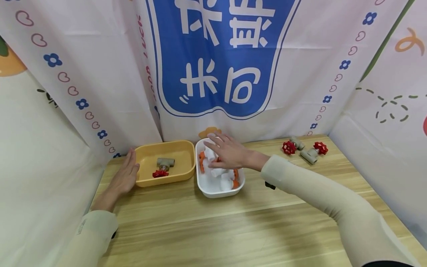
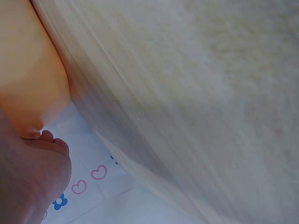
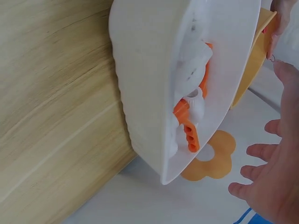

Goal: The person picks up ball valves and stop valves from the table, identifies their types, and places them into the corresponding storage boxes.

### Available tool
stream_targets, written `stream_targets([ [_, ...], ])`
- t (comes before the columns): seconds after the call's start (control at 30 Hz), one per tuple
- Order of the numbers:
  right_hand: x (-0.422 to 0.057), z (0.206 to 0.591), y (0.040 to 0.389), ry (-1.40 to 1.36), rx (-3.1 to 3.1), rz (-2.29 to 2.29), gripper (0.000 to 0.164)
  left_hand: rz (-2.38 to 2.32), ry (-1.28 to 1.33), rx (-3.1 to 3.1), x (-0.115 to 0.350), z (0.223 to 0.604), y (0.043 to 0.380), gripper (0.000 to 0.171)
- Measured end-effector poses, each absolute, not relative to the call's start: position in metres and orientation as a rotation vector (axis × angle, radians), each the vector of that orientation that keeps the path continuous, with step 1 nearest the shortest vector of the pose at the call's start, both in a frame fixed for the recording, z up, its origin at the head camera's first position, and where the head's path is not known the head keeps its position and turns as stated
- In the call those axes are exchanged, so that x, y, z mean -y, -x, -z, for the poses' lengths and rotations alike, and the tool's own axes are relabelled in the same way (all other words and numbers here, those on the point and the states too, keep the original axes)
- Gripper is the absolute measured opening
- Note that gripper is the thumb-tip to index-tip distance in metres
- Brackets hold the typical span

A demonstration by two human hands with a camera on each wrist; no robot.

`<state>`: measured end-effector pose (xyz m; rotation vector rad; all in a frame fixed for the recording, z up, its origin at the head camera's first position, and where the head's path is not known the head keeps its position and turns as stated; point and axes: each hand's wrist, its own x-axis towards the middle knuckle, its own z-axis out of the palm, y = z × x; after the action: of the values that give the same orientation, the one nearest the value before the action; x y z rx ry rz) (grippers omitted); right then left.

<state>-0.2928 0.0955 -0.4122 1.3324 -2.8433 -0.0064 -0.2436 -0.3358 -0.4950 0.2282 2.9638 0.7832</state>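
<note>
My left hand (image 1: 123,176) rests against the left end of a yellow tray (image 1: 141,183), its fingers straight along the wall. Inside that tray lies a grey gate valve (image 1: 165,162) with a red handwheel. My right hand (image 1: 230,151) hovers over a white tray (image 1: 208,193), fingers spread and nothing in them. Several white plastic ball valves (image 1: 218,172) with orange lever handles (image 3: 191,136) lie in the white tray, partly hidden by the hand in the head view. The left wrist view shows the hand's edge (image 2: 44,172) beside the tray wall (image 2: 32,79).
Two more grey valves with red handwheels, one behind (image 1: 289,147) and one in front (image 1: 309,155), lie at the back right of the wooden table (image 1: 213,230). The trays stand side by side near a printed cloth (image 1: 217,126) hanging behind the table.
</note>
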Motion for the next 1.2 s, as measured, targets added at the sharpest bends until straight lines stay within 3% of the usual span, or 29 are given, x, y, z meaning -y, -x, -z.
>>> stream_targets([
  [1.2, -0.188, 0.429, 0.290, -1.193, 2.861, 0.006, 0.087, -0.810, -0.213, -2.962, 0.334, 0.494, 0.243, 0.065],
])
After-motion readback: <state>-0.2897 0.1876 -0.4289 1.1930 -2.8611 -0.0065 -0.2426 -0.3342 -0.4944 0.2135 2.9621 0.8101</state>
